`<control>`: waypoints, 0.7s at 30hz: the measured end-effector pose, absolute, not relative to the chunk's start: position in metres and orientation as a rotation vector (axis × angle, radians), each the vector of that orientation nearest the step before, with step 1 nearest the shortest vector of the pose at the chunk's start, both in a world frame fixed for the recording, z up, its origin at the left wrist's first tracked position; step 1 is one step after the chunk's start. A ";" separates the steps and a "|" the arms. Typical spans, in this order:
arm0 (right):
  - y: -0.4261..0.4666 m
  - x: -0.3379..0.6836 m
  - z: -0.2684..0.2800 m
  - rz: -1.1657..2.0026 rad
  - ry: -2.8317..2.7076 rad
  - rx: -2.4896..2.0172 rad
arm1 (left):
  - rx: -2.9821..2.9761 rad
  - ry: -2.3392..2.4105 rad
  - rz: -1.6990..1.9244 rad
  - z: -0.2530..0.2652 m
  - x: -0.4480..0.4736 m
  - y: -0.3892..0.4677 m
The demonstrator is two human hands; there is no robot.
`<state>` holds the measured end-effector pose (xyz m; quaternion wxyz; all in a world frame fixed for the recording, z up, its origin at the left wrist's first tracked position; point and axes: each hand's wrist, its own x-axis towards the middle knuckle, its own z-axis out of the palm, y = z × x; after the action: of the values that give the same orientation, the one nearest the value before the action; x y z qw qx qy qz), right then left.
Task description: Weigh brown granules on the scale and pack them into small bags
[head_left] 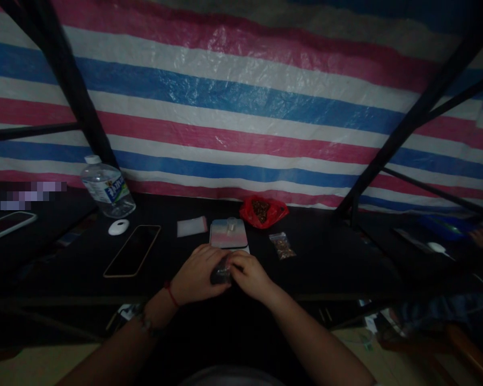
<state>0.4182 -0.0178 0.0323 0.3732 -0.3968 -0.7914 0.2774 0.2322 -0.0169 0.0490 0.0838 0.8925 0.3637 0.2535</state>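
Observation:
Both my hands meet over the front of a dark table [338, 268]. My left hand [195, 279] and my right hand [249, 274] pinch a small clear bag [221, 272] between them; its contents look dark. Just behind the hands lies a small flat scale [228, 234] with a shiny top. A red bag [264, 212] of brown bits lies open behind it. A filled small clear bag [282, 245] lies to the right. A stack of empty little bags [191, 226] lies to the left.
A phone [132, 250] lies face up at left, with a white round lid [118, 227] and a water bottle [107, 187] behind it. Another phone [6, 225] lies at the far left. A striped tarp [241, 107] and black frame bars [70, 86] stand behind.

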 end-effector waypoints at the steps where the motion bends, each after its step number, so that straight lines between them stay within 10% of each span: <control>1: -0.018 0.417 0.032 0.712 -2.035 -1.025 | 2.654 1.092 0.760 0.049 0.233 -0.017; 21: 0.109 0.421 0.019 0.284 -1.983 -1.447 | 2.549 1.232 0.742 0.045 0.226 -0.010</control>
<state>0.4212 0.1091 0.0186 0.3289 -0.5531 -0.7577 0.1087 0.2264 -0.0104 0.0450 0.1071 0.8660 0.4185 0.2519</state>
